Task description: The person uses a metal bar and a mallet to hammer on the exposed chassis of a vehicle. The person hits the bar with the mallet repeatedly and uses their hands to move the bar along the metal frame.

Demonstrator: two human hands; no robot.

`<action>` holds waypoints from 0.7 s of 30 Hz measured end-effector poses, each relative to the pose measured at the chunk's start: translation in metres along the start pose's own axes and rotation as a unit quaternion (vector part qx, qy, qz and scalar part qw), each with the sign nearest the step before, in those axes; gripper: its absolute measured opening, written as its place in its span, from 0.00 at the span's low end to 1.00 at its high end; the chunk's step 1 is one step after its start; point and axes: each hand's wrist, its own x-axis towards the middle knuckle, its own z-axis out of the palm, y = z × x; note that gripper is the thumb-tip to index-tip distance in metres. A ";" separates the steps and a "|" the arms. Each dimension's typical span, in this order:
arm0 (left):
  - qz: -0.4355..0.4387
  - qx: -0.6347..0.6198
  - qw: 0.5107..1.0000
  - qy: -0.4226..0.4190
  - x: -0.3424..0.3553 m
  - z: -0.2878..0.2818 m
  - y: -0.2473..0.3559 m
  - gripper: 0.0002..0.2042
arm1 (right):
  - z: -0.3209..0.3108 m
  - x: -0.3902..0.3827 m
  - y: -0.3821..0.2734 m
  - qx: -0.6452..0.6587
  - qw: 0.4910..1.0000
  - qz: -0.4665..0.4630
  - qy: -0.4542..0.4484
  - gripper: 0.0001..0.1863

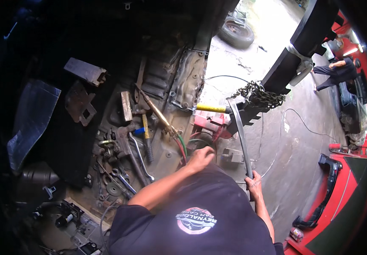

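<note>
My right hand (253,183) is wrapped round the lower end of a long grey metal bar (241,134), which has a dark grip. The bar rises from the hand, and its bent top end reaches the chain (255,94) on a black post. My left hand (201,159) hangs in front of my body with its fingers curled in; nothing shows in it, though its palm is hidden. Just beyond it run the red and green hoses of a brass torch (160,114). A tool with a yellow handle (211,108) lies across the edge of the car floor, its end close to the bar.
On the bare car floor to my left lie a hammer (146,134), a curved wrench (141,156), clamps and other metal tools. The black post (291,63) leans up at the right. Farther off are a tire (236,33), a person (335,72), a cable and a red car panel.
</note>
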 end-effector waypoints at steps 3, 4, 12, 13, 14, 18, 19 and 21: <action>0.049 0.021 0.981 0.187 -0.022 -0.016 -0.022 0.10 | -0.004 0.005 0.045 -0.062 0.996 0.062 -0.006 0.09; 0.046 0.026 0.974 0.221 -0.027 -0.026 -0.021 0.09 | -0.002 0.001 0.058 -0.048 0.996 0.074 -0.005 0.06; 0.048 0.149 0.886 0.436 -0.060 -0.093 -0.039 0.09 | 0.011 -0.010 0.241 -0.150 0.978 0.138 -0.051 0.20; 0.059 0.201 0.875 0.436 -0.064 -0.099 -0.043 0.10 | 0.011 -0.013 0.244 -0.166 0.974 0.142 -0.056 0.20; 0.071 0.253 0.862 0.434 -0.067 -0.104 -0.047 0.11 | 0.011 -0.016 0.246 -0.181 0.972 0.141 -0.054 0.20; 0.071 0.310 0.859 0.402 -0.075 -0.110 -0.061 0.12 | 0.011 -0.021 0.248 -0.223 0.966 0.126 -0.041 0.21; 0.058 0.333 0.853 0.397 -0.076 -0.110 -0.064 0.12 | 0.010 -0.021 0.247 -0.228 0.965 0.123 -0.039 0.21; 0.045 0.356 0.848 0.390 -0.078 -0.110 -0.070 0.12 | 0.009 -0.021 0.243 -0.235 0.964 0.122 -0.036 0.22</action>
